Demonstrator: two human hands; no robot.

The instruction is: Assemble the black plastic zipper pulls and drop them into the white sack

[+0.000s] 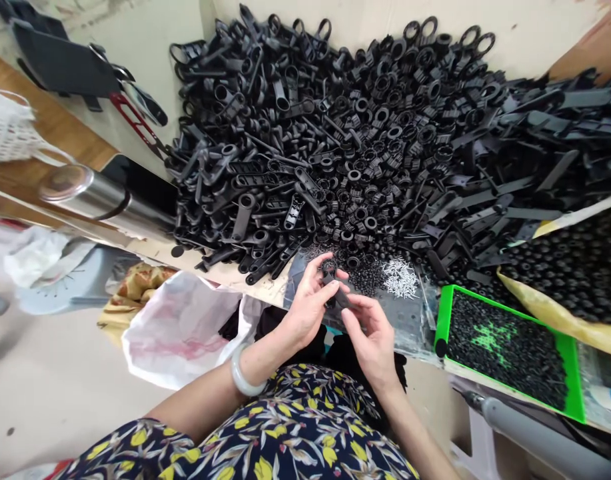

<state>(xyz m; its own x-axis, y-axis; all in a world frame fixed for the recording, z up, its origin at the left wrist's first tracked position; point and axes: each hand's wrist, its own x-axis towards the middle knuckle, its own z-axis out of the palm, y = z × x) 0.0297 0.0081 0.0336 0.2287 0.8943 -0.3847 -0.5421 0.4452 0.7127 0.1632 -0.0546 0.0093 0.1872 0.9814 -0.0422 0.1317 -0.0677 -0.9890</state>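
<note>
1) Black part (341,298) sits between both hands, above the near edge of the bench, in front of the torso
2) Left hand (309,301): thumb and fingers clamped on the part, ring end upward
3) Right hand (372,335): thumb and fingers curled at the part's lower end; can't tell if they pinch it or only touch
4) Progress: one piece in hand, looks midway; can't tell whether it's fully joined, fingers cover much of it
5) Left to do, judging by stock: plenty; big heaps of ring-ended black pieces (242,217), small black rings (370,223) and flat black strips (550,175) lie loose
6) Silver pins (401,279) piled just right of the hands; green tray (576,373) holds small black bits
7) Done pile: none identifiable; white bag (160,333) has dark contents, too unclear to count as finished
</note>
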